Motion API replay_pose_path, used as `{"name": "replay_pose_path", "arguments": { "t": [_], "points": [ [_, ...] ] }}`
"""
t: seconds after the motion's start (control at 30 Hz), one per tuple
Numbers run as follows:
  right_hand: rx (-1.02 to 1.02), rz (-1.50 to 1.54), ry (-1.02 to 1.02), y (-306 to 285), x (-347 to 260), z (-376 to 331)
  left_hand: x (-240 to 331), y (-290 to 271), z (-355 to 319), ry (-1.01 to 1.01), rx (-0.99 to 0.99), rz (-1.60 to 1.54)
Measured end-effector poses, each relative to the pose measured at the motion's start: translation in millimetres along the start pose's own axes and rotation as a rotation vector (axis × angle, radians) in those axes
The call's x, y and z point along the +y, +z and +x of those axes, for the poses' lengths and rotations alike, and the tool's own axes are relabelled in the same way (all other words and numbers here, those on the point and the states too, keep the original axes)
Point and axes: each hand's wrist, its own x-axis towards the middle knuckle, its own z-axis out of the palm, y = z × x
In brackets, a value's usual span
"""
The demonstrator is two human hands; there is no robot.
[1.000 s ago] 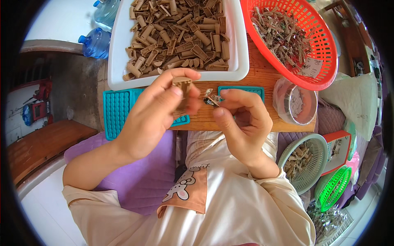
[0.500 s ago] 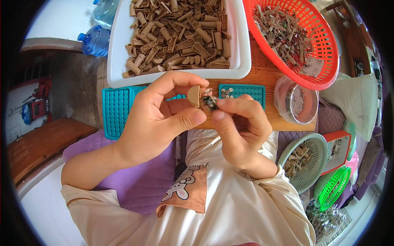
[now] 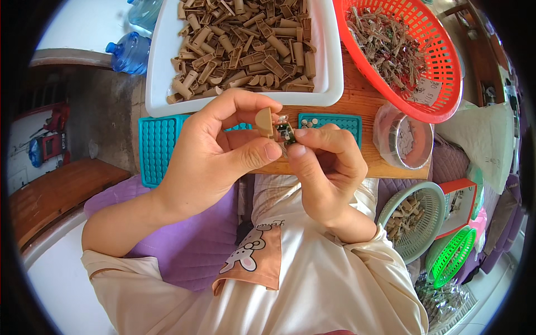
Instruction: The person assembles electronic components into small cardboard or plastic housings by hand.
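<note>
My left hand (image 3: 206, 146) grips a tan plastic half-shell (image 3: 264, 121) between thumb and fingers, its half-round end facing me. My right hand (image 3: 329, 167) pinches a small green circuit board (image 3: 286, 134) with thumb and forefinger. The board sits right against the open side of the shell; whether it is inside cannot be made out. Both hands are held above the near edge of the wooden table. Behind them lie a teal tray of round pockets (image 3: 155, 148) on the left and another teal tray (image 3: 340, 124) with several small silvery discs (image 3: 309, 123).
A white bin (image 3: 329, 99) heaped with tan shells stands at the back. At the right are a red basket (image 3: 430, 116) of wrapped small parts, a plastic-lined round tub (image 3: 413, 159), a grey basket (image 3: 427, 245) of tan pieces and a green basket (image 3: 455, 254).
The circuit board has turned and now shows its green face more plainly beside the shell. My right hand has shifted slightly; my left keeps its grip on the shell.
</note>
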Motion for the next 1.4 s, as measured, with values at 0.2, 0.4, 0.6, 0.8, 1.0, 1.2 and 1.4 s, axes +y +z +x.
{"name": "replay_pose_path", "arguments": {
  "t": [0.2, 0.4, 0.6, 0.8, 1.0, 1.2, 1.4],
  "points": [
    [-0.024, -0.002, 0.046, 2, -1, 0, 0, 0, -1, -0.011, -0.001, 0.008],
    [-0.112, -0.018, 0.04, 4, 6, 2, -2, -1, 0, -0.032, 0.021, -0.059],
    [-0.08, 0.297, 0.286, 11, 6, -6, 8, 1, -1, -0.03, 0.067, 0.061],
    [-0.08, 0.436, 0.436, 17, 6, -5, 7, 2, 0, -0.012, 0.096, -0.087],
    [-0.163, 0.392, 0.405, 15, 7, 0, 1, -3, 4, -0.086, 0.108, -0.4],
    [-0.253, 0.226, 0.392, 7, 5, 11, -1, -6, 6, -0.201, 0.08, -0.581],
    [-0.264, 0.18, 0.425, 6, 6, 11, 1, -4, 7, -0.122, 0.089, -0.502]
  ]
}}
